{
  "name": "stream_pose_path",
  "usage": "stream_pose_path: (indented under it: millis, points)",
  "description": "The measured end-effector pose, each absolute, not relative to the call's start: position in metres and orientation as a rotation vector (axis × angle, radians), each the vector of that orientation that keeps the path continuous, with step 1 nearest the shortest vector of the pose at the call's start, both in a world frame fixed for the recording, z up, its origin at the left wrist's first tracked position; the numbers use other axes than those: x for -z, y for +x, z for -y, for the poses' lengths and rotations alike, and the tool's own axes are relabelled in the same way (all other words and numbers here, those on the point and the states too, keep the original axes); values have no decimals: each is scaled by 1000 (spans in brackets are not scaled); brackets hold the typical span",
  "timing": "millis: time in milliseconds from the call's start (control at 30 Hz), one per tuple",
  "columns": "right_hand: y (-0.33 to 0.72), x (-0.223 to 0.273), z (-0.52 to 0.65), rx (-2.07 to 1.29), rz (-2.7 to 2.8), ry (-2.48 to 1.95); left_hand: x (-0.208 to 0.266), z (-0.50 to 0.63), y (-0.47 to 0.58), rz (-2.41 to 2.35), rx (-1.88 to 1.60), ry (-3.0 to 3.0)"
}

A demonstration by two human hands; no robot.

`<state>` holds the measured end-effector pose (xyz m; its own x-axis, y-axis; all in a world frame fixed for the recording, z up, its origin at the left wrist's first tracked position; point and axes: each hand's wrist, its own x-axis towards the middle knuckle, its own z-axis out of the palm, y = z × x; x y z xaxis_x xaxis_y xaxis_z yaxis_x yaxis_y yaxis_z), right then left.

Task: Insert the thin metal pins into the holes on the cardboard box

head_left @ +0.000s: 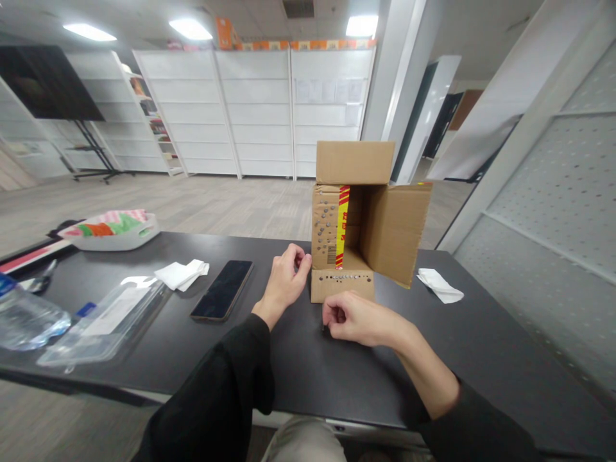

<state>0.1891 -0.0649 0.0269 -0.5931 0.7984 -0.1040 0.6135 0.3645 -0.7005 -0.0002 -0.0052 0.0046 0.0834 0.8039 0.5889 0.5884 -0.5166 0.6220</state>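
White cabinets (253, 115) stood behind a dark table (298, 378) bearing an open cardboard box (366, 221) near its far edge. From where I stood, the right hand (356, 317) pinched a small thin piece (323, 326) just before the box's lower flap (341, 285), while the left hand (287, 276) lay at the box's left edge, its grip impossible to tell. Weak bracing could have let the box slide, and a loosened pinch could have dropped the piece.

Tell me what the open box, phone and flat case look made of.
Box: matte brown cardboard, judging by its creased flaps. Phone: smooth dark front, probably glass, given faint reflections. Flat case: clear, shiny, likely plastic; the dark table shows through.
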Motion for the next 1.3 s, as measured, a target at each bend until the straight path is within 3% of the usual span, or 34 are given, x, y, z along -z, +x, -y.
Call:
stream_pose_path:
  millis: [767,1033,1300]
  points:
    - [187,-26,68,-967,2450,-1262,-4,5,-1,-1398,-1406,2141]
    - [193,-22,52,-542,2152,-1372,-6,7,0,-1402,-1402,2138]
    - [193,-17,43,-410,2060,-1565,-6,6,1,-1392,-1415,2140]
